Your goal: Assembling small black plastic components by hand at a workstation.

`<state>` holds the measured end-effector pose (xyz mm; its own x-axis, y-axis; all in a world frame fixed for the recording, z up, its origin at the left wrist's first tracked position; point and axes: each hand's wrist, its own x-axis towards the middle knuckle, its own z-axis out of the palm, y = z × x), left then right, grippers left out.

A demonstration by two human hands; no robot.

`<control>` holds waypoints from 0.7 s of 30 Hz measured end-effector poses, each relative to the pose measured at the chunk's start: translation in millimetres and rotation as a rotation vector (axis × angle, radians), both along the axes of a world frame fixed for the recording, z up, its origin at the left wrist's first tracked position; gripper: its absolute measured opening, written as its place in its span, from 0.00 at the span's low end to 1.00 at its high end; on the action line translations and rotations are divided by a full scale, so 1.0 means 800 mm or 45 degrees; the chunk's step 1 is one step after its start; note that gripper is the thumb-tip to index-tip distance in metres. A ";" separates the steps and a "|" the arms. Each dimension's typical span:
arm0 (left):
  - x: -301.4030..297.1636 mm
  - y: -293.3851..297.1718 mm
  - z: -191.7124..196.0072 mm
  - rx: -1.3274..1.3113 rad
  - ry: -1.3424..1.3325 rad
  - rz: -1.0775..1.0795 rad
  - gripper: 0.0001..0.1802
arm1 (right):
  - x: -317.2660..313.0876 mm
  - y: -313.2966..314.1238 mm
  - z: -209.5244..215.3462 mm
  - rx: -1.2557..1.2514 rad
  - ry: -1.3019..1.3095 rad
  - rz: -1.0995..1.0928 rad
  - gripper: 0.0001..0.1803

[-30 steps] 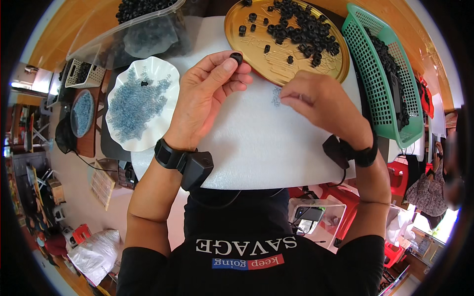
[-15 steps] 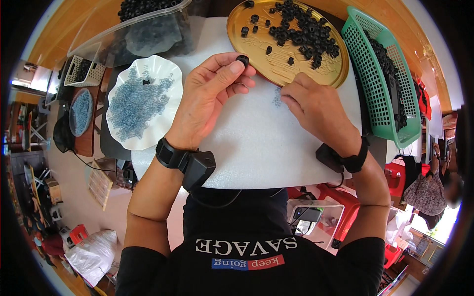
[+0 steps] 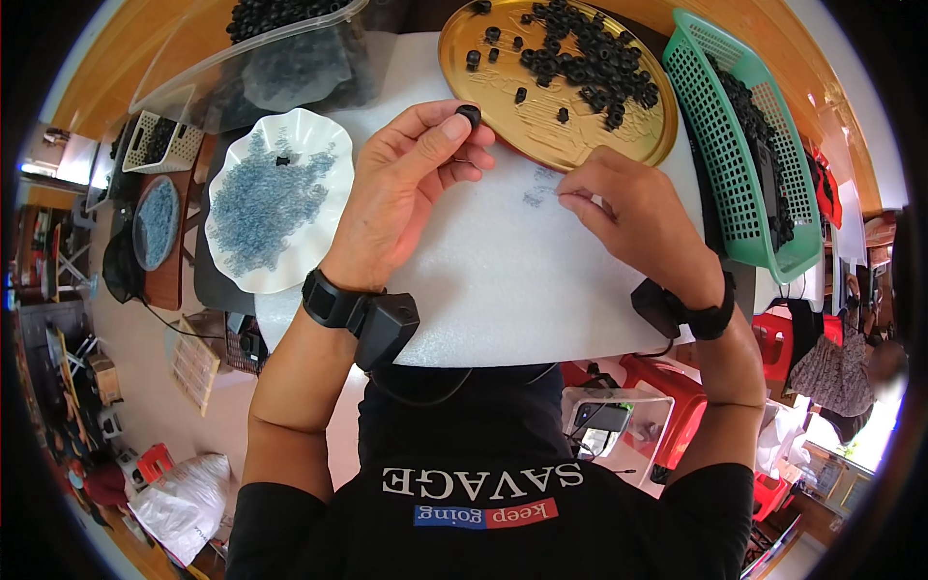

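Between thumb and fingers, my left hand (image 3: pixel 411 164) pinches a small round black part (image 3: pixel 470 113), held over the white foam mat (image 3: pixel 483 271) by the gold tray's near edge. My right hand (image 3: pixel 633 208) hovers above the mat with thumb and forefinger pressed together. Whatever is in that pinch is too small to make out. Just left of those fingertips lies a small scatter of tiny bluish-grey pieces (image 3: pixel 536 196). Many loose black parts (image 3: pixel 594 70) rest on the oval gold tray (image 3: pixel 483 92) ahead.
A white scalloped plate (image 3: pixel 332 227) at left holds many tiny bluish pieces and one black part. Behind it stands a clear plastic bin (image 3: pixel 203 92) of black parts. A green basket (image 3: pixel 720 184) with black pieces borders the right side. Black wrist devices (image 3: pixel 389 329) sit on both wrists.
My right hand has drawn back toward me and to the right, uncovering more of the tiny bluish pieces. My left hand keeps hold of the black part, nearly unmoved.
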<state>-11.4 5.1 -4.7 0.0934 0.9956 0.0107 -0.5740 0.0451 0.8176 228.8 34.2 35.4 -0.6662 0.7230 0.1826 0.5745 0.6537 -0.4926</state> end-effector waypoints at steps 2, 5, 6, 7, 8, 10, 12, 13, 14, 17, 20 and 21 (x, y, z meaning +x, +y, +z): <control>0.000 0.000 0.000 0.001 -0.023 -0.007 0.14 | -0.003 -0.003 -0.005 0.101 -0.025 0.066 0.03; 0.000 0.000 0.000 -0.009 -0.010 0.002 0.14 | -0.009 -0.004 -0.010 0.168 -0.053 0.069 0.03; 0.000 0.000 0.000 -0.004 -0.006 -0.001 0.14 | -0.009 -0.004 -0.011 0.168 -0.052 0.069 0.03; -0.001 0.000 0.000 0.001 -0.002 -0.003 0.14 | -0.009 -0.003 -0.011 0.230 -0.098 0.059 0.03; -0.001 0.000 0.001 0.001 -0.002 -0.003 0.14 | -0.009 -0.002 -0.012 0.292 -0.144 0.048 0.04; 0.000 -0.001 0.002 -0.006 0.000 0.000 0.14 | -0.010 -0.001 -0.015 0.319 -0.151 0.040 0.04; -0.001 0.000 0.001 -0.002 0.005 -0.002 0.14 | -0.010 0.000 -0.019 0.346 -0.159 0.031 0.04; -0.001 0.000 0.000 0.001 0.010 -0.004 0.14 | -0.011 0.000 -0.022 0.333 -0.191 0.029 0.04; 0.000 0.000 0.001 0.002 0.010 -0.004 0.14 | -0.011 0.000 -0.022 0.321 -0.224 0.028 0.05; 0.000 0.000 0.001 0.007 -0.001 -0.008 0.14 | -0.018 -0.001 -0.022 0.369 -0.254 0.033 0.06; 0.000 -0.001 0.001 0.019 -0.014 -0.038 0.14 | -0.021 -0.003 -0.023 0.350 -0.286 0.013 0.06; 0.001 -0.002 0.002 0.012 0.000 -0.054 0.14 | -0.021 -0.003 -0.021 0.353 -0.286 0.013 0.06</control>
<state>-10.3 3.2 -3.1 0.1356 0.9906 0.0202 -0.5717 0.0616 0.8182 212.1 31.5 18.3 -0.7191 0.6595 0.2191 0.6408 0.7513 -0.1581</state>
